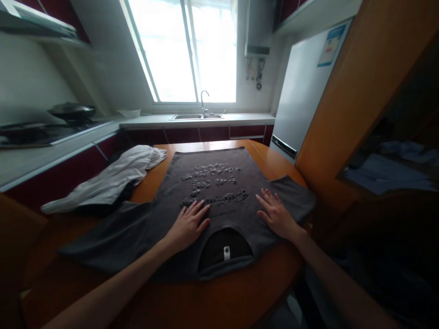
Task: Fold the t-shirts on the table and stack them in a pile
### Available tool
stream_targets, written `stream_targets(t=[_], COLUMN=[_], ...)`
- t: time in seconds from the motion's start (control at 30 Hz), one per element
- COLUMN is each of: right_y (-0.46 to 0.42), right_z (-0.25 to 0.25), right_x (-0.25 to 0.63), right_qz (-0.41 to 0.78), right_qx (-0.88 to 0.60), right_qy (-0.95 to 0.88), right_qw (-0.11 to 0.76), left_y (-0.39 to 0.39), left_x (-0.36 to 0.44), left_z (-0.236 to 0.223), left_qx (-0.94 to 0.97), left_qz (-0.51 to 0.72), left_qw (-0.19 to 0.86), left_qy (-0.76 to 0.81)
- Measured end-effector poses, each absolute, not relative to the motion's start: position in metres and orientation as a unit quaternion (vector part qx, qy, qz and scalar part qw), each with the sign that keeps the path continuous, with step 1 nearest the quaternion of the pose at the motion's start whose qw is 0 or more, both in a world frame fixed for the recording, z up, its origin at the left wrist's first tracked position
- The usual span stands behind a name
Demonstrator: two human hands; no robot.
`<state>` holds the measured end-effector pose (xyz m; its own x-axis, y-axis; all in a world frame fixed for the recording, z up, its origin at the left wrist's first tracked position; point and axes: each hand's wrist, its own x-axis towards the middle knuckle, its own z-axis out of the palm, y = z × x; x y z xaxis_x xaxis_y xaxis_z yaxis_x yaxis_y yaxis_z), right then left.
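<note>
A dark grey T-shirt (212, 162) lies spread out with its printed front up and its neck opening towards me. Dark, shiny lettering covers the chest, and a small white label (227, 253) shows inside the collar. My left hand (188, 224) rests flat on the shirt just below the lettering, left of the collar, fingers spread. On the other side, my right hand (276, 214) lies flat near the right sleeve with its fingers apart. Neither hand grips the cloth. The left sleeve stretches out towards the table's left side.
The shirt lies on an orange-brown wooden table (274, 162). White and black clothes (113, 178) are heaped at its left edge. Beyond are a counter with a sink (197, 117), a stove with a lidded pan (72, 112), and a fridge (305, 87) at right.
</note>
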<state>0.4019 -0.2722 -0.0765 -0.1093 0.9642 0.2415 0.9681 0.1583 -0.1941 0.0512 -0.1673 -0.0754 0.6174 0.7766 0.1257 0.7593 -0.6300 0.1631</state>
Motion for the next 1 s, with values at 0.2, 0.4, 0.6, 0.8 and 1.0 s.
stream_targets(t=[0.2, 0.4, 0.6, 0.8, 1.0], right_y=[-0.272, -0.272, -0.268, -0.235, -0.181], right_z=[-0.074, -0.078, -0.070, -0.040, -0.011], right_x=[0.402, 0.404, 0.402, 0.361, 0.290], right_qz=[0.060, 0.066, 0.005, -0.010, 0.040], right_qx=[-0.639, -0.640, -0.622, -0.493, -0.383], right_qy=[-0.753, -0.750, -0.771, -0.858, -0.910], right_qw=[0.147, 0.154, 0.136, 0.142, 0.150], left_y=[-0.161, -0.164, -0.176, -0.183, -0.157], left_x=[0.048, 0.050, 0.051, 0.047, 0.001], left_z=[-0.082, -0.078, -0.069, -0.060, -0.032], left_qx=[0.900, 0.899, 0.898, 0.903, 0.865], left_qz=[0.092, 0.090, 0.088, 0.096, 0.108], left_qw=[0.033, 0.041, 0.075, 0.098, 0.089], left_qy=[0.424, 0.427, 0.424, 0.407, 0.482])
